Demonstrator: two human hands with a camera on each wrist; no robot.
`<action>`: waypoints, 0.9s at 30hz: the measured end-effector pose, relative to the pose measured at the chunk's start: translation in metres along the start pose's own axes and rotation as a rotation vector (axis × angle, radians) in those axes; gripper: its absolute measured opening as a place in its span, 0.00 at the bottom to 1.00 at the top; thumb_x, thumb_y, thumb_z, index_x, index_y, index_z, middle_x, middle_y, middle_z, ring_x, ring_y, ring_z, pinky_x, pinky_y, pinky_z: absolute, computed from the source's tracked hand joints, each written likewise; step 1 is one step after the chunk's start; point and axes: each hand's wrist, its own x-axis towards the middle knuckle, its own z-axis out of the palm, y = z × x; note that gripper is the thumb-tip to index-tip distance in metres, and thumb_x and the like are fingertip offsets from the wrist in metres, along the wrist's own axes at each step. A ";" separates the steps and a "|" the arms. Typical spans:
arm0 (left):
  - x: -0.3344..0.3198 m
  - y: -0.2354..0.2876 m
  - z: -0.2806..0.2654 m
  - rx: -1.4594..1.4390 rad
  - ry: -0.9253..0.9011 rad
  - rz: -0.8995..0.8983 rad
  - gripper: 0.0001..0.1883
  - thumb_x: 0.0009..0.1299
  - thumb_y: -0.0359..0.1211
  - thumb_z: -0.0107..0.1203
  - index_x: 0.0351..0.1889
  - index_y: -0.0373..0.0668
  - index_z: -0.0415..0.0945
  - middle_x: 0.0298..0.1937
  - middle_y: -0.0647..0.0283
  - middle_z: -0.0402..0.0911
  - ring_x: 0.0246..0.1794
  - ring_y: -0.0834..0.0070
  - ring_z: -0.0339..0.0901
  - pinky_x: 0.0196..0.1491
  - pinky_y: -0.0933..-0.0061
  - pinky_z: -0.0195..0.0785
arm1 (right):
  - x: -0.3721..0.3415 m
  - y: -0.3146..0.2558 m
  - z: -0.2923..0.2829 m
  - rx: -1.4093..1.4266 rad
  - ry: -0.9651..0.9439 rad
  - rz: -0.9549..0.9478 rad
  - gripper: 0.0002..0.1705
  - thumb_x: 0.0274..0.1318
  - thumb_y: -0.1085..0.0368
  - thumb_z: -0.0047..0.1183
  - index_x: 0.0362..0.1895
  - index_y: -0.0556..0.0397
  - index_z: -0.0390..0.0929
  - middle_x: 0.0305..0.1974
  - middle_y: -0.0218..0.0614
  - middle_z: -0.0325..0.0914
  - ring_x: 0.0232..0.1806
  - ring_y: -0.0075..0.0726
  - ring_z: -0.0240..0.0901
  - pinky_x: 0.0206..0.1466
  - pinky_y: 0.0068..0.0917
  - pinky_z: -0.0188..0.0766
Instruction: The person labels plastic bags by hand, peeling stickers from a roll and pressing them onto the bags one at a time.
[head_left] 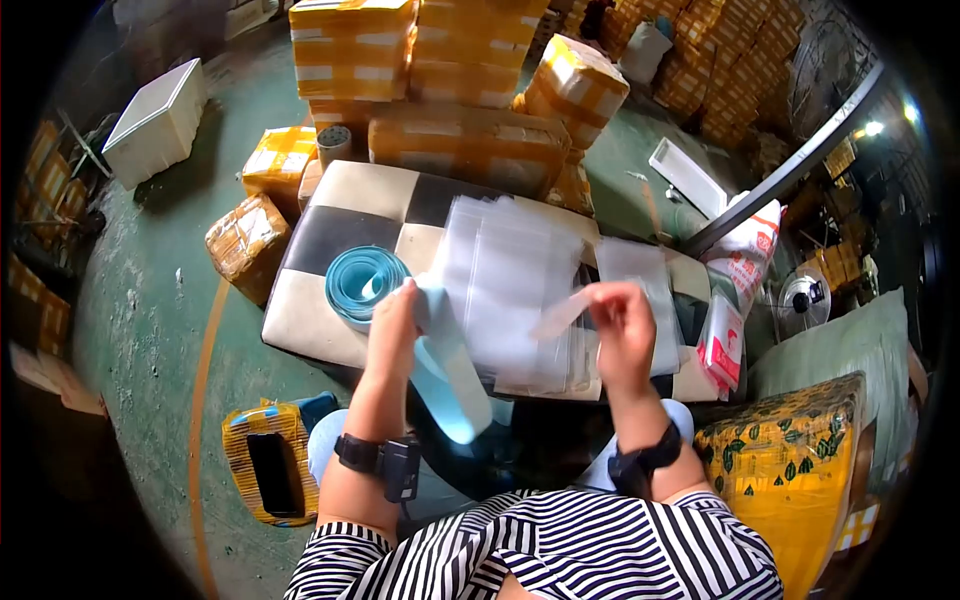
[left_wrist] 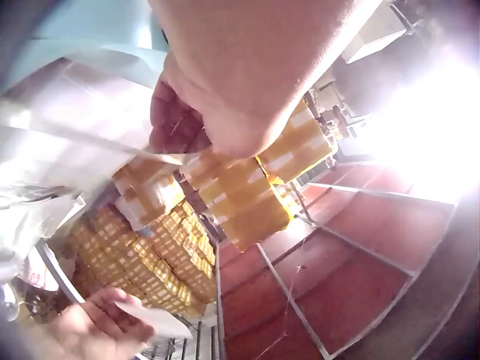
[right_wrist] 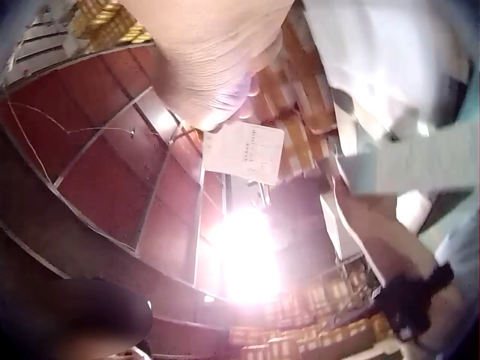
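A light-blue coiled strip (head_left: 362, 284) stands at the left of the checkered padded table (head_left: 372, 190). Beside it my left hand (head_left: 396, 318) grips the strip, whose free length (head_left: 452, 392) loops down past the table's front edge. My right hand (head_left: 625, 335) pinches a small pale card (head_left: 560, 316), blurred, above clear plastic sheets (head_left: 510, 260). In the right wrist view the card (right_wrist: 244, 152) shows faint printing below my right hand (right_wrist: 217, 86). The left wrist view has my left hand (left_wrist: 178, 120) bent inward, its fingertips partly hidden, and the card (left_wrist: 159, 320) in my right fingers.
Taped cartons (head_left: 470, 145) are stacked behind the table. Red-and-white packages (head_left: 722, 345) and a slanting metal pole (head_left: 785, 165) are at the right. A phone (head_left: 272, 474) lies on a yellow taped bundle at the lower left, and a yellow wrapped box (head_left: 780, 480) stands lower right.
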 end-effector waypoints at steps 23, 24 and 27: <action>-0.009 -0.002 0.020 0.727 -0.160 0.069 0.23 0.68 0.44 0.44 0.27 0.28 0.71 0.20 0.53 0.73 0.21 0.70 0.68 0.29 0.71 0.63 | 0.042 0.209 0.001 -0.780 -0.206 0.587 0.14 0.40 0.62 0.60 0.30 0.56 0.73 0.26 0.38 0.76 0.27 0.34 0.73 0.32 0.29 0.68; -0.009 -0.001 0.021 0.723 -0.163 0.075 0.23 0.68 0.44 0.44 0.28 0.28 0.71 0.20 0.53 0.73 0.21 0.70 0.68 0.30 0.70 0.63 | 0.042 0.204 0.004 -0.832 -0.229 0.565 0.14 0.41 0.61 0.59 0.31 0.55 0.73 0.27 0.40 0.76 0.28 0.37 0.73 0.34 0.30 0.68; -0.008 -0.006 0.022 0.727 -0.153 0.079 0.23 0.68 0.44 0.44 0.28 0.28 0.72 0.20 0.52 0.73 0.21 0.69 0.69 0.29 0.69 0.63 | 0.045 0.186 0.013 -0.991 -0.318 0.504 0.16 0.42 0.59 0.57 0.34 0.53 0.72 0.30 0.42 0.76 0.33 0.48 0.72 0.38 0.38 0.68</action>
